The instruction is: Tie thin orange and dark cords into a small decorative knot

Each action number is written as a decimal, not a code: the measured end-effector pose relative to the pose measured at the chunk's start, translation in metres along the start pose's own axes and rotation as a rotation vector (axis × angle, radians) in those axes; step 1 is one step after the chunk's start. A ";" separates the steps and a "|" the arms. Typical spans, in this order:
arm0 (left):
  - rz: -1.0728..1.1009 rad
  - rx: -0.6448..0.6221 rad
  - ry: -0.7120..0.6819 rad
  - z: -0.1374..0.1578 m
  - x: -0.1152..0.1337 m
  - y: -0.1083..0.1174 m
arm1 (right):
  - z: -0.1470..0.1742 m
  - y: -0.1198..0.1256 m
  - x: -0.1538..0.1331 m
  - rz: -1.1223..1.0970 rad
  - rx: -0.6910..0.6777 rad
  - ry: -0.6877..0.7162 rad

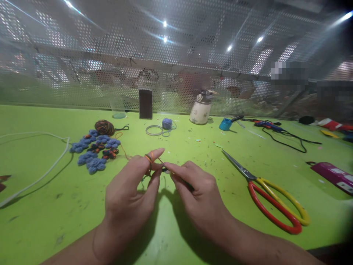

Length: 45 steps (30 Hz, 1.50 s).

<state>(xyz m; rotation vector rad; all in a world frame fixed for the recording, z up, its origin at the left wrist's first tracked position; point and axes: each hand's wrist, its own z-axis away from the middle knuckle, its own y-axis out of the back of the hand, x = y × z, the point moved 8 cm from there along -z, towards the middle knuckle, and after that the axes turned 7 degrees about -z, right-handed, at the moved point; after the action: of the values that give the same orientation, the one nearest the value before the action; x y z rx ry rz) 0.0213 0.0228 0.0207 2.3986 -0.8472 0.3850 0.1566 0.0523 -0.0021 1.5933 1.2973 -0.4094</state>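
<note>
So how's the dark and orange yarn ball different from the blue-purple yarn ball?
The dark and orange yarn ball looks larger than the blue-purple yarn ball. The first mixes colours; the second looks like one colour. The first sits beside the yarn flowers, the second apart from them. Both rest on the green table.

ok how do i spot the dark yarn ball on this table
On the green table, find the yarn flowers left of the left hand. At their far edge sits the dark yarn ball, streaked with orange. It's round, unlike the flowers, and looks bigger than the plain blue ball to its right.
</note>
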 end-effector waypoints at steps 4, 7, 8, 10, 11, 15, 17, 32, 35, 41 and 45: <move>-0.002 -0.025 0.025 -0.002 -0.002 -0.002 | -0.003 -0.002 0.001 -0.157 -0.019 -0.050; 0.021 -0.066 0.097 -0.001 -0.010 -0.005 | -0.005 -0.005 0.008 -0.299 -0.049 -0.184; 0.029 -0.077 0.116 0.000 -0.012 -0.006 | -0.005 -0.006 0.011 -0.346 -0.059 -0.244; 0.051 -0.088 0.140 0.001 -0.016 -0.008 | -0.003 -0.009 0.016 -0.422 -0.076 -0.342; 0.060 -0.089 0.143 0.001 -0.017 -0.008 | -0.003 -0.010 0.018 -0.450 -0.081 -0.376; 0.063 -0.091 0.134 0.000 -0.017 -0.009 | -0.001 -0.013 0.020 -0.521 -0.090 -0.435; 0.046 -0.091 0.121 -0.001 -0.014 -0.009 | -0.001 -0.014 0.021 -0.549 -0.085 -0.456; 0.730 -0.395 0.898 0.013 -0.049 -0.048 | -0.001 -0.026 0.027 -0.769 -0.124 -0.476; 0.763 -0.389 0.905 0.007 -0.049 -0.045 | -0.003 -0.017 0.023 -0.597 -0.100 -0.349; 0.326 -0.456 0.504 -0.007 -0.036 -0.036 | -0.004 -0.020 0.031 -0.521 -0.143 -0.483; 0.053 -0.320 0.126 -0.008 -0.015 -0.029 | 0.000 -0.034 0.038 -0.803 -0.155 -0.650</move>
<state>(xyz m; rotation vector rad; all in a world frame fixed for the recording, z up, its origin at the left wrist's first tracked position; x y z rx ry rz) 0.0276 0.0534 0.0089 2.0400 -0.8465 0.3845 0.1412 0.0699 -0.0472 0.6440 1.3421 -1.1740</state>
